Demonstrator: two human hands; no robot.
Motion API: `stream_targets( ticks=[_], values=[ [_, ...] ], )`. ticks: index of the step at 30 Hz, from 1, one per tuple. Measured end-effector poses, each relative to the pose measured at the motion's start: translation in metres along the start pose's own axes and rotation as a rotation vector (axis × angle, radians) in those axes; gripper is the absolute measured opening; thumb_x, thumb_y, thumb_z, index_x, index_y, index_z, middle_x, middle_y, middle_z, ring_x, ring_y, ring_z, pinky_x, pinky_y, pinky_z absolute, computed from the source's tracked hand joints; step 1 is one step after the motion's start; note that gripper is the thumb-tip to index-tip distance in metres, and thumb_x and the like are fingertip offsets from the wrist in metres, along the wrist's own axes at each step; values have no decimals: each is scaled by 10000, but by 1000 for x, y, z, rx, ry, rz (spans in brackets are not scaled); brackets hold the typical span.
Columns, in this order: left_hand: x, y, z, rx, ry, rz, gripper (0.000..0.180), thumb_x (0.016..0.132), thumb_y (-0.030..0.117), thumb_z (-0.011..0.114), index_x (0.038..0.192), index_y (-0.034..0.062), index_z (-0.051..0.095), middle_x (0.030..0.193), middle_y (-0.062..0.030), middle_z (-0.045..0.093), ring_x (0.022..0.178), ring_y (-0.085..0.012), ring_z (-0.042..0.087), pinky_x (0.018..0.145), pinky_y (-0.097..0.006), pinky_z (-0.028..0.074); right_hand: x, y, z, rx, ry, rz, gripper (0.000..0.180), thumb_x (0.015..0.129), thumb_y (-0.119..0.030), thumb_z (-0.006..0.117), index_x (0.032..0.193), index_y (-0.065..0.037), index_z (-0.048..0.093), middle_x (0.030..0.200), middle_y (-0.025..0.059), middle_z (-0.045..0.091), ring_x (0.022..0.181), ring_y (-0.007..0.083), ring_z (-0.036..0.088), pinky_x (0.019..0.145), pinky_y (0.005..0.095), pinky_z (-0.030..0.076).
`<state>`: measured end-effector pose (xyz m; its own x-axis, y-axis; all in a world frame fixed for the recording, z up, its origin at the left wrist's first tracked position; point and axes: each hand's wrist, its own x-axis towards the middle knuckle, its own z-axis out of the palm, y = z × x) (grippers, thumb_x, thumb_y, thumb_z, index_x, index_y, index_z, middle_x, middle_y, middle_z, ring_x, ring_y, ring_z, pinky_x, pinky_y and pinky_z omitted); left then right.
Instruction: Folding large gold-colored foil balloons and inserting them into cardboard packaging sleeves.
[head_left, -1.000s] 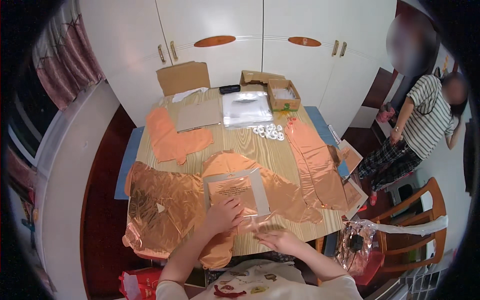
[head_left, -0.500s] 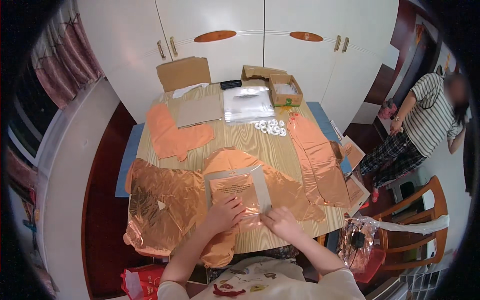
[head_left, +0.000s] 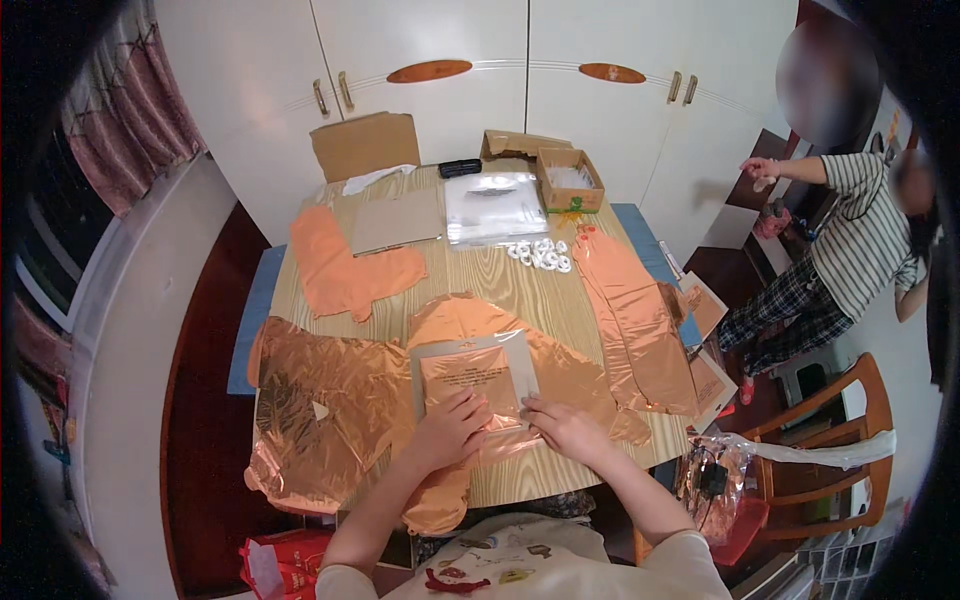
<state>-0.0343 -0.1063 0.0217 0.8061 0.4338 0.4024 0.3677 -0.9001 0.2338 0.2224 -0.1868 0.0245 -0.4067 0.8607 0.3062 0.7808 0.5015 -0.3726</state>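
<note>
Centrally, near side of table (head_left: 490, 292): one clear packet (head_left: 475, 378) with grey card (head_left: 522, 362) and copper foil; probably light, slick, card-stiffened, best held by side edges. Left hand (head_left: 455, 430) loosely open, resting on it; right hand (head_left: 565, 428) curled at right edge, grip unclear.

On the table (head_left: 490, 285), two bare hands, one left hand (head_left: 455, 430) and one right hand (head_left: 568, 430), at one clear packet (head_left: 465, 375). At least four copper foil pieces (head_left: 335, 395), not exactly countable because of overlap. Toward the far side, one small open box (head_left: 588, 201), one black case (head_left: 460, 168), one standing cardboard sheet (head_left: 365, 145), one grey board (head_left: 395, 222) and roughly ten white rings (head_left: 546, 263). At right, one wooden chair (head_left: 879, 400) and one other person (head_left: 860, 240); near left, one red bag (head_left: 302, 558). On the far cupboard (head_left: 430, 30), two brown ovals (head_left: 430, 71) and four handles (head_left: 320, 98).
</note>
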Motion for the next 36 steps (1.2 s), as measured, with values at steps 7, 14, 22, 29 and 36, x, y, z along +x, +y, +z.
stream_targets(
  ticks=[7,14,22,29,36],
  values=[
    [-4,-1,4,-32,26,-16,306,798,198,712,1065,56,662,1209,-107,615,1217,-313,520,1082,-408,404,8,0,-10,37,92,94,473,755,-205,723,1175,-32,590,1167,146,625,1166,320,563,986,422,441],
    [-4,-1,3,-43,33,-14,314,818,203,700,1087,49,652,1222,-114,611,1234,-329,501,1089,-422,382,13,9,-11,41,49,2,471,757,-203,703,1171,-15,583,1174,158,620,1179,321,552,994,420,433],
    [-6,-2,3,-34,13,-25,344,801,208,711,1108,67,648,1233,-118,597,1233,-337,505,1069,-423,404,22,10,-3,144,81,66,492,780,-239,694,1197,-14,560,1224,171,597,1206,331,535,997,425,426],
    [-8,-6,8,-36,27,-30,327,802,204,710,1093,67,649,1217,-125,597,1222,-340,509,1051,-425,415,25,16,-6,117,-43,71,574,769,-270,692,1261,-30,518,1303,158,554,1301,306,472,1016,453,389],
    [-5,-3,4,-74,33,-50,310,812,200,690,1072,40,638,1211,-133,600,1211,-343,511,1079,-434,395,26,17,-5,73,-59,84,581,753,-316,670,1258,-63,533,1348,99,544,1295,279,480,998,447,374]
  ],
)
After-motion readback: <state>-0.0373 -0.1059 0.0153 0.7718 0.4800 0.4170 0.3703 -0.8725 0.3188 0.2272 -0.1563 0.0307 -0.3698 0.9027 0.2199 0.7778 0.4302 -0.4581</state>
